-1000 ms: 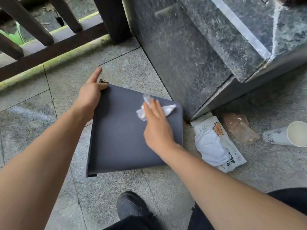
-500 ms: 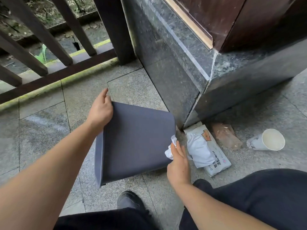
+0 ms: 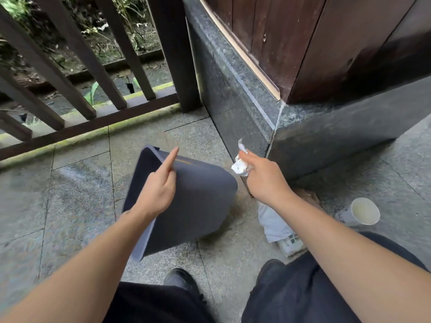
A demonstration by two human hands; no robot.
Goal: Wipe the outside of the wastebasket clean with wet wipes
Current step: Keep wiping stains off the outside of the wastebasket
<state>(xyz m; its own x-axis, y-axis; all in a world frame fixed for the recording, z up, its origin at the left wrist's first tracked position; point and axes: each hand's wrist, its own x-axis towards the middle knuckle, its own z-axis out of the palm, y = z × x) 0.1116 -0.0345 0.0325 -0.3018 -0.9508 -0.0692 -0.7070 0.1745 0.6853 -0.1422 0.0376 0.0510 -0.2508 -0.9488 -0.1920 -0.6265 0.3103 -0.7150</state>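
A dark grey wastebasket (image 3: 198,206) lies tilted on its side on the stone floor, its flat side facing up. My left hand (image 3: 158,190) grips its left edge, with the index finger stretched out straight along the top. My right hand (image 3: 263,178) is lifted off to the right of the basket and pinches a crumpled white wet wipe (image 3: 240,165) in the air, clear of the basket's surface.
A pack of wet wipes (image 3: 277,227) lies on the floor under my right forearm. A paper cup (image 3: 361,212) lies on its side at the right. A dark stone plinth (image 3: 233,108) with wooden panels stands behind; a wooden railing (image 3: 93,117) runs at the left. My shoes and knees are at the bottom.
My right hand slid the wipe down the basket's side to its right edge, then lifted it off into the air. The basket has tipped more on edge and the view rose.
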